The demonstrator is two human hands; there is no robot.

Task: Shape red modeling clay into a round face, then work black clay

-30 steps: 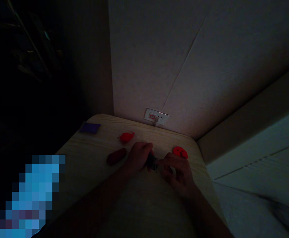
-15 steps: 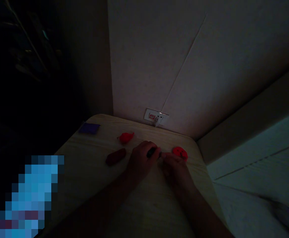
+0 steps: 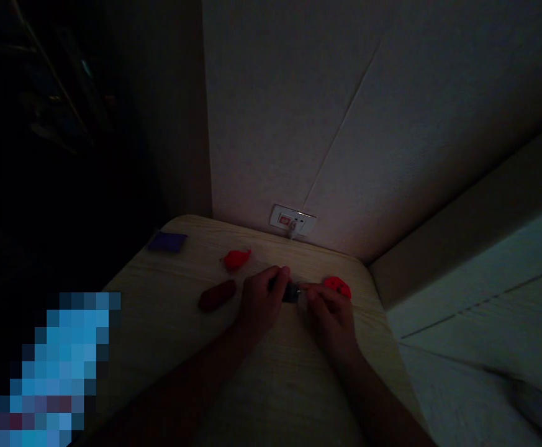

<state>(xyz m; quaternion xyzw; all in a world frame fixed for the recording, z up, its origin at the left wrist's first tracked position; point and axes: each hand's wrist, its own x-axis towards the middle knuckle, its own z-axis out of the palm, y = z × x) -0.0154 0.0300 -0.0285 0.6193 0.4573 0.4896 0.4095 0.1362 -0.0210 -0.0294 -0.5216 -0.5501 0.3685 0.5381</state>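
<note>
My left hand (image 3: 262,297) is closed on a small black piece (image 3: 291,293), holding it between thumb and fingers above the table. My right hand (image 3: 333,316) is pinched at the right edge of that piece, with a small pale bit at its fingertips too dim to name. Just behind the right hand lies a round red disc (image 3: 337,286) with dark marks. To the left of my left hand are a dark red oblong block (image 3: 217,295) and, farther back, a bright red lump (image 3: 236,259) with a pointed end.
The wooden table (image 3: 271,385) ends at the wall, beneath a white socket plate (image 3: 293,220) with a plug. A purple packet (image 3: 167,241) lies at its far left corner. A pale panel (image 3: 480,292) borders the right side; a blurred blue patch (image 3: 61,360) covers the lower left.
My left thumb and fingers have shifted, and the black piece now shows between both hands. My right hand has turned slightly, its fingertips staying by the piece.
</note>
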